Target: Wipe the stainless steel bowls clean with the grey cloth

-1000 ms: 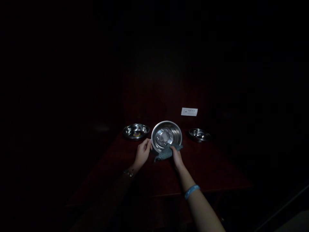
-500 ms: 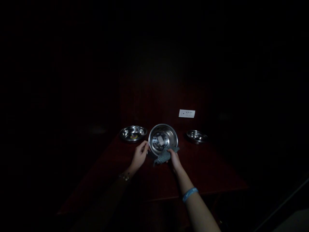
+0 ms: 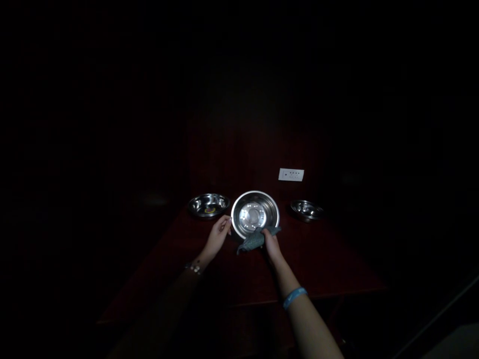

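Observation:
A shiny steel bowl (image 3: pixel 255 213) is tilted up over the table, its inside facing me. My left hand (image 3: pixel 220 233) is closed at the bowl's left rim, thumb and fingers pinching the edge. At the lower right rim my right hand (image 3: pixel 272 244) grips a grey-green cloth (image 3: pixel 253 240), which lies folded over the bowl's edge. The thumb of that hand presses on the cloth from above, and its other fingers are mostly hidden beneath.
On the dark red table (image 3: pixel 239 279), a wide steel basin (image 3: pixel 208 205) with a yellow sticker stands at the left. A smaller steel bowl (image 3: pixel 307 210) stands at the right. A white socket plate (image 3: pixel 291 174) is on the wall behind. The surroundings are very dark.
The bowl has turned a little between my hands, and the pale patch seen inside it earlier no longer shows. Both hands keep nearly the same place, with the cloth still at the lower rim.

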The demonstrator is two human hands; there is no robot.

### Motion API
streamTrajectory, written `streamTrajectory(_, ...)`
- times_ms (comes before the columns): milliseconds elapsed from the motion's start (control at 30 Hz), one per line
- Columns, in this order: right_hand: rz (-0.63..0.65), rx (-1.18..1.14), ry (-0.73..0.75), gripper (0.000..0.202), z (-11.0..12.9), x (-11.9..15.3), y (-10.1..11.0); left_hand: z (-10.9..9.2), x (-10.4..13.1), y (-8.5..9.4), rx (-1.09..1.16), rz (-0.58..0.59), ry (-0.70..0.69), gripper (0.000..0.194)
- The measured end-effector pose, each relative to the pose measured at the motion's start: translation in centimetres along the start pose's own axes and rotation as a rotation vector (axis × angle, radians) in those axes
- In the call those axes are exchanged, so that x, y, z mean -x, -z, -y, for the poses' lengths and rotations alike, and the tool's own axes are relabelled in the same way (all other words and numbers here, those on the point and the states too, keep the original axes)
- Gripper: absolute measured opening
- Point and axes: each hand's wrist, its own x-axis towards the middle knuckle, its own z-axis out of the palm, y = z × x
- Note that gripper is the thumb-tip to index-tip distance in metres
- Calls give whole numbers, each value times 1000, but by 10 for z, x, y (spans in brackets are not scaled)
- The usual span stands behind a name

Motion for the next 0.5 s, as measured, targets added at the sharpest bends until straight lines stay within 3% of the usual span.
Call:
streamTrajectory(233,15,-4,1,17,6,5,-1,12,-3,1,66,-33,109,46)
streamTrajectory(500,11,22,30,17,8,6,-3,10,0,2,88,-2,172,59)
